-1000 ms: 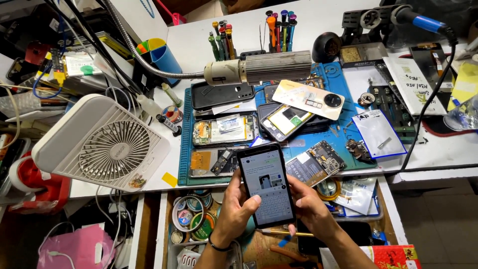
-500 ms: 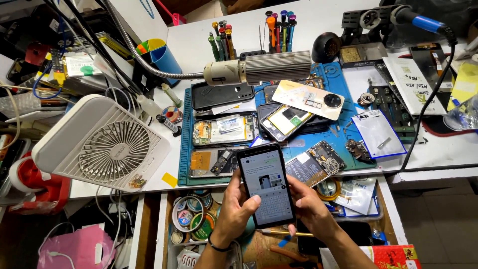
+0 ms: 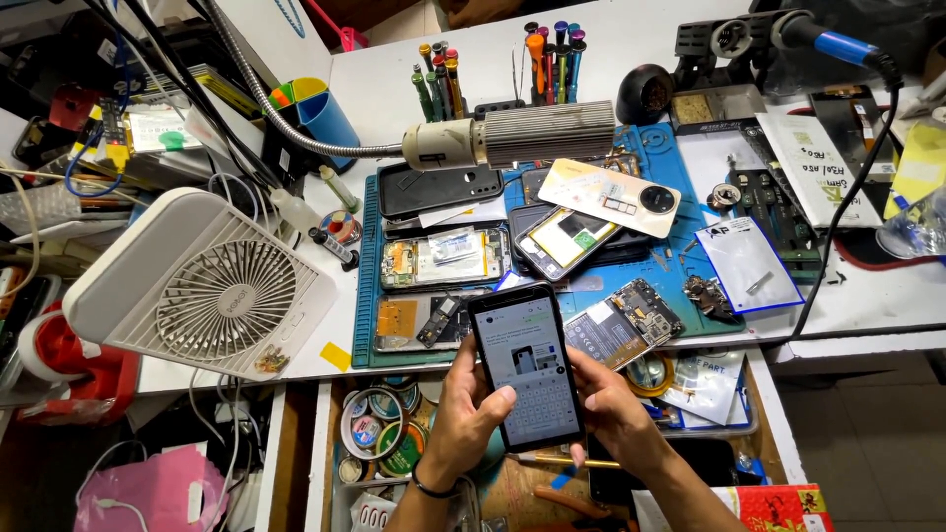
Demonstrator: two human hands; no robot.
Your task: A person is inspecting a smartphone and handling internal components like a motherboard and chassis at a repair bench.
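So both hands are wrapped around a black phone [image 3: 527, 366] held upright over the open drawer [image 3: 769, 414] at the front edge of the white bench [image 3: 631, 49]. Left hand [image 3: 465, 414] cups the left edge from behind, fingers curled round the back where you can't see them, thumb lying across the lower screen on the keyboard. Right hand [image 3: 609, 406] grips the right edge the same way, thumb resting at the side of the screen, rest of the fingers hidden behind the phone. Screen is lit with some kind of chat and a small picture, too small to make out.

Just above the phone is a blue work mat [image 3: 680, 271] crowded with opened phones; the phone's top edge overlaps the mat, covering part of a dismantled one [image 3: 434, 320]. A circuit board with battery [image 3: 623, 323] lies just beside the right edge of the held phone. A lamp head [image 3: 512, 140] on a bendy metal neck hangs over the mat and blocks whatever sits under it. White desk fan [image 3: 202, 286] sits tilted off to the left, well apart from the hands. Screwdrivers [image 3: 550, 49] stand at the back.

Tape rolls [image 3: 379, 429] in the drawer are half covered by the left wrist. Both forearms are cut off at the bottom of the frame
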